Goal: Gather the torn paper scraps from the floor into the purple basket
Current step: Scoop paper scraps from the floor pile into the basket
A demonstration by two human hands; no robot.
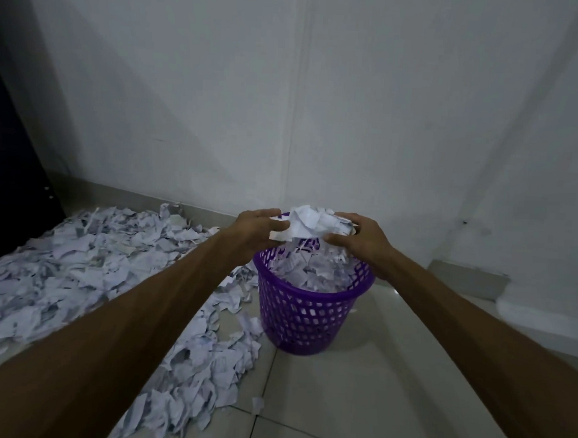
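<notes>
Hands (310,239) holding scraps (314,225), purple basket (306,319) part-filled

Two pale grey walls (187,98) meet in a corner (293,119) at the back. The floor (373,388) is made of big light tiles with thin dark lines between them. A grey strip (202,211) runs along the bottom of the left wall. A tall dark thing (14,180) stands on the far left, too dark to tell what it is.

Bare forearms (no sleeves visible)
</notes>
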